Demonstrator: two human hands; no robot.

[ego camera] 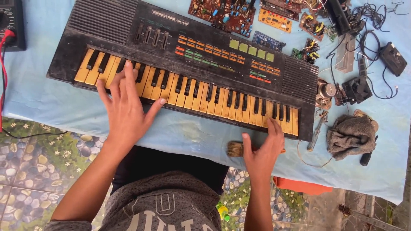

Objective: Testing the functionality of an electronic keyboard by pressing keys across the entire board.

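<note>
Landmark: an old black electronic keyboard point(188, 64) with yellowed keys, lying slantwise on a table under a pale blue cloth point(51, 102). All places below are told from it.

Left hand point(124, 107): spread flat and open on the low-note end of the keyboard, fingers resting across the keys, gripping nothing — it seems to steady the instrument.

Right hand point(263, 152): at the near edge of the keyboard's high-note end, closed around the handle of a small paintbrush point(235, 149). Its fingertips touch the last keys; the bristles point toward the middle, just off the front edge, over the cloth.

Step in hand: judging by the grime on the casing and the brush, dusting the keyboard, with the brush between strokes and not yet on the keys.

Next move calls for: lifting the bristles onto the keys or casing while the flat hand keeps the keyboard from sliding — a light stroke, so the keys are not pressed hard.

Beyond the keyboard's far edge: bare circuit boards point(222, 13).

Off its high-note end: a small loudspeaker point(325, 92), tangled black cables point(368, 25), a screwdriver-like tool point(317, 130) and a crumpled grey rag point(351, 134).

Off its low-note end: a black meter point(10, 21) with a red lead.
</note>
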